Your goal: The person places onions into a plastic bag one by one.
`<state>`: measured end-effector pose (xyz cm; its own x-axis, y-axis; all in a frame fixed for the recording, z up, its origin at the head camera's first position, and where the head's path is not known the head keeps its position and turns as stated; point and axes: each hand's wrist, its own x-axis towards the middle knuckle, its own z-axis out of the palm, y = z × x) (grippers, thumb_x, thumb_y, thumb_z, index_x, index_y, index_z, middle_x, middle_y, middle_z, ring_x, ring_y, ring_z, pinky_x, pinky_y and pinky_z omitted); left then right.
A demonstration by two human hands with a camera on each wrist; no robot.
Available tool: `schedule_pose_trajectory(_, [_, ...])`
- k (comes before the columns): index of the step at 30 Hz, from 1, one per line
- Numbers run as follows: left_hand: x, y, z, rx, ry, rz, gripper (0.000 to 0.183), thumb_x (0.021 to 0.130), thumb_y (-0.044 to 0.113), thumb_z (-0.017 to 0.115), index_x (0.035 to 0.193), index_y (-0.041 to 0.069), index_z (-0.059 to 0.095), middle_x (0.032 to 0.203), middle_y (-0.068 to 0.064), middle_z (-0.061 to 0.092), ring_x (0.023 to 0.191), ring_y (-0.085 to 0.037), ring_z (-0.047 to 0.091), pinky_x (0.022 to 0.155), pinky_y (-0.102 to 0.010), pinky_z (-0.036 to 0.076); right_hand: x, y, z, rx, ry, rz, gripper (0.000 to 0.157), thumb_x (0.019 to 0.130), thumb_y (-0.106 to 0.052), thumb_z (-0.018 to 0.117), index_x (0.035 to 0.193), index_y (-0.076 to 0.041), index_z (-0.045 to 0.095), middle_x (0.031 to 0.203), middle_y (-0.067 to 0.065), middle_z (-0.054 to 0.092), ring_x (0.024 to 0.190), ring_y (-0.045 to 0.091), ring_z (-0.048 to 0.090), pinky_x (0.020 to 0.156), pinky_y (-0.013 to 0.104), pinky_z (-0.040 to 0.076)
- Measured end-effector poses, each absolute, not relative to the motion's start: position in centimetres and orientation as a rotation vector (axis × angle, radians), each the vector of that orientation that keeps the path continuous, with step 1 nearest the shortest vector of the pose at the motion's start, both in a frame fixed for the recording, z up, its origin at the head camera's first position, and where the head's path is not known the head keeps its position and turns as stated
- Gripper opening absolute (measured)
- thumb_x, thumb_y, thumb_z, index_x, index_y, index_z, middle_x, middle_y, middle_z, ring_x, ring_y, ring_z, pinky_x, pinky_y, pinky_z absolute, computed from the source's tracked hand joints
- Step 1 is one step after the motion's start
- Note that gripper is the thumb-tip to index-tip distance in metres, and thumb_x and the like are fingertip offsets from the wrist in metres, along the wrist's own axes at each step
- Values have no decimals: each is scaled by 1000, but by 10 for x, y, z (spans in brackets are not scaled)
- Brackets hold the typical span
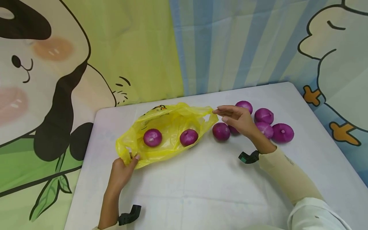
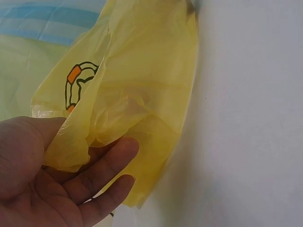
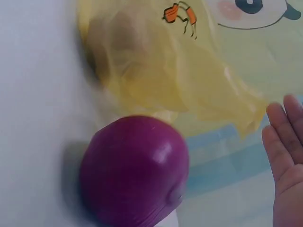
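A yellow plastic bag (image 1: 169,119) lies spread with its mouth facing me. Two purple onions, a left one (image 1: 152,137) and a right one (image 1: 188,137), rest in it. My left hand (image 1: 123,172) pinches the bag's near left corner; in the left wrist view its thumb is over the film and the other fingers are behind. With fingers extended, my right hand (image 1: 240,119) is at the bag's right handle, fingertips touching or very near it. Just below that hand sits another onion (image 1: 221,132), large in the right wrist view.
Several more purple onions (image 1: 283,133) cluster on the right of the white table (image 1: 201,191), partly behind my right hand. A cartoon-printed curtain (image 1: 138,48) hangs behind the table's far edge. Each wrist wears a black camera mount (image 1: 249,157).
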<state>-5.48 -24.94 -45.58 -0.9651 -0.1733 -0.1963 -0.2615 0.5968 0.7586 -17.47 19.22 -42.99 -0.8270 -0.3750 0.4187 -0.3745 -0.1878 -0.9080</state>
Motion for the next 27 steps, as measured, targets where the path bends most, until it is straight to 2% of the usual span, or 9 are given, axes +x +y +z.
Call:
schedule_pose_trajectory(4, [-55,-248,-458,-358,2722,1314,42,95,39,63,97,-2,58,70,-7,46,59,-18,42,50,-27,37,-169,202,-442,-808,2167,-2190,39,88,4,68,125,12,56,122,19,62,118,22,58,96,35,44])
schedule_pose_trajectory(8, [-56,-249,-458,-344,2739,1307,42,95,40,63,94,-2,57,67,-6,44,57,-17,41,49,-27,36,-166,208,-456,-702,2282,-2033,49,86,4,70,132,6,53,133,20,53,124,21,52,101,37,38])
schedule_pose_trajectory(9, [-56,-249,-458,-344,2736,1309,43,94,41,63,94,-2,57,67,-6,44,56,-17,41,49,-27,35,-165,209,-458,-684,2296,-1989,52,86,4,70,135,5,52,135,20,51,126,24,49,102,35,37])
schedule_pose_trajectory(15, [-57,-248,-456,-347,2717,1328,44,94,41,62,93,-2,58,66,-5,43,55,-16,40,47,-27,34,-162,207,-463,-626,2350,-1725,68,84,5,73,144,2,41,149,18,36,139,33,30,108,40,27])
schedule_pose_trajectory(20, [-57,-247,-455,-340,2715,1330,43,95,41,62,95,-2,58,66,-6,43,55,-17,39,48,-27,35,-164,208,-474,-636,2418,-1637,76,82,-4,78,147,-8,40,155,7,31,142,23,26,109,39,27])
schedule_pose_trajectory(27, [-56,-248,-456,-361,2699,1340,43,95,41,62,98,-2,58,69,-9,46,57,-18,41,49,-27,36,-165,202,-477,-649,2453,-1503,95,76,-22,85,153,-24,30,158,-2,21,145,20,18,110,46,25])
